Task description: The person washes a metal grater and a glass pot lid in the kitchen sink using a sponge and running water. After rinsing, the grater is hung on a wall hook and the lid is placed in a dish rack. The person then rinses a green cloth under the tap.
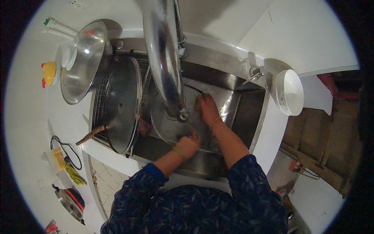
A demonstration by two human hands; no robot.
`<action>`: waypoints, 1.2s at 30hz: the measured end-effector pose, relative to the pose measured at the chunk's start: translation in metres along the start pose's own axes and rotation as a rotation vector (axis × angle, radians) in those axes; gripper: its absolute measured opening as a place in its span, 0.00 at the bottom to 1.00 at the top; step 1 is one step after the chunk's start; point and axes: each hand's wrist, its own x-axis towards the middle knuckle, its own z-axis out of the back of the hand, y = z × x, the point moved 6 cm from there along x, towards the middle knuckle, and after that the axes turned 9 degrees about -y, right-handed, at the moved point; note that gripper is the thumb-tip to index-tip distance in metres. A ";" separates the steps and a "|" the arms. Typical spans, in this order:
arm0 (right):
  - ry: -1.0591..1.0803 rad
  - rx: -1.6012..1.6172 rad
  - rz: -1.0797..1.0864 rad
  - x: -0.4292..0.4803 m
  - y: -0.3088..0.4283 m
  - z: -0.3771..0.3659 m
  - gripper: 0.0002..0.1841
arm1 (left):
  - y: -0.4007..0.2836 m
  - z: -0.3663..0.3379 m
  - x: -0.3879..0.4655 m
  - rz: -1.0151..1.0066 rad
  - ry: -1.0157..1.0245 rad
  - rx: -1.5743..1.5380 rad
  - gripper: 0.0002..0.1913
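Both hands are down in a stainless steel sink (248, 122), at a round glass lid (169, 133) with a metal rim. My left hand (188, 146) is at the lid's near edge; its fingers are partly hidden, so its grip cannot be told. On the lid's right side, my right hand (207, 108) has bent fingers around something brownish, too dark to identify. The chrome faucet (165, 64) hangs over the lid, its spout covering part of it. Left of the lid, a larger dark pan or lid (121, 105) stands on edge in a wire rack (100, 117).
A large steel bowl (87, 58) leans at the back left. White bowls (290, 92) stand on the right rim. On the left counter lie a yellow sponge (59, 159), a green cloth (74, 174) and a black cable (77, 155); a pan (70, 201) is nearer.
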 end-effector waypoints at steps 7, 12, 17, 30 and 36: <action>0.127 0.269 -0.280 -0.028 0.006 0.003 0.28 | 0.000 0.016 0.004 0.045 0.017 -0.046 0.19; 0.137 0.306 -0.312 -0.079 0.043 0.026 0.29 | 0.008 0.004 0.000 0.064 0.221 -0.077 0.18; 0.042 0.102 -0.273 -0.055 0.015 0.013 0.27 | 0.001 0.024 0.002 0.016 0.029 -0.060 0.19; 0.103 0.838 -0.368 0.069 0.015 -0.077 0.27 | 0.000 0.041 0.001 0.091 0.024 -0.182 0.17; -0.064 0.315 0.262 0.063 0.117 -0.110 0.24 | 0.003 0.001 -0.001 0.021 0.138 -0.262 0.15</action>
